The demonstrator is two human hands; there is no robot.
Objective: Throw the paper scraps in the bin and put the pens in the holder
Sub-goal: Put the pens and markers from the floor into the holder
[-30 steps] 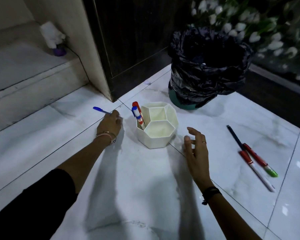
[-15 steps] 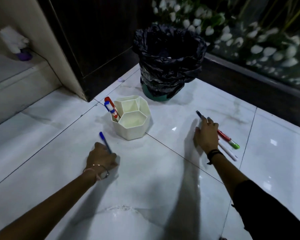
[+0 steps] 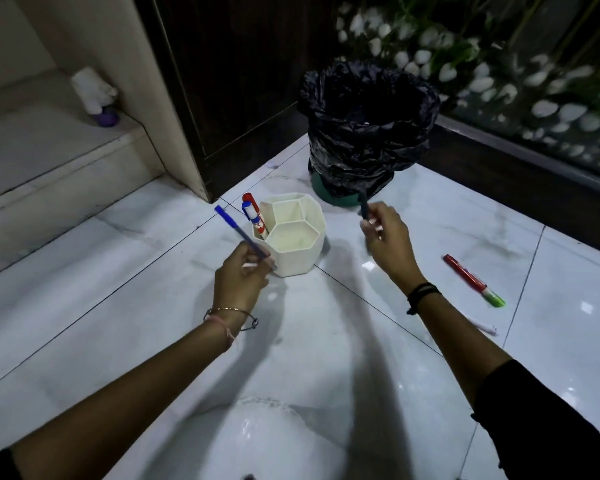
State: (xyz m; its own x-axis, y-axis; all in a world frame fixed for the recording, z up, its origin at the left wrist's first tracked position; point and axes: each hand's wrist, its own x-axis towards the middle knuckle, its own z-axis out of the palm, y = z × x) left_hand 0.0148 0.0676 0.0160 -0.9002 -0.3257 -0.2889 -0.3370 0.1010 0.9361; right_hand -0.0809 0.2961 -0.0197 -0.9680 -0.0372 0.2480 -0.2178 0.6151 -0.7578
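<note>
The left hand (image 3: 241, 275) pinches a blue pen (image 3: 238, 232) between thumb and fingertips, the capped end sticking up and away from the fingers, just beside the near-left wall of the white holder (image 3: 297, 233). The right hand (image 3: 387, 237) pinches a dark pen (image 3: 363, 206) low on its barrel, its top pointing up past the fingertips toward the bin (image 3: 366, 129), which stands beyond that hand. Two markers (image 3: 255, 216) already lean in the compartment nearest the left fingers, so the blue pen could knock against them or catch on a divider if it goes in at this tilt. Both hands closing on the holder together could nudge it, since it looks light and sits loose on the smooth floor (image 3: 84, 306). The dark pen's grip is blurred; a loose pinch could let it slip. A red and green marker (image 3: 473, 280) lies well out to the right of the right wrist, with a white pen (image 3: 482, 326) nearer the forearm, easy to overlook. No paper scraps are visible on the floor.
</note>
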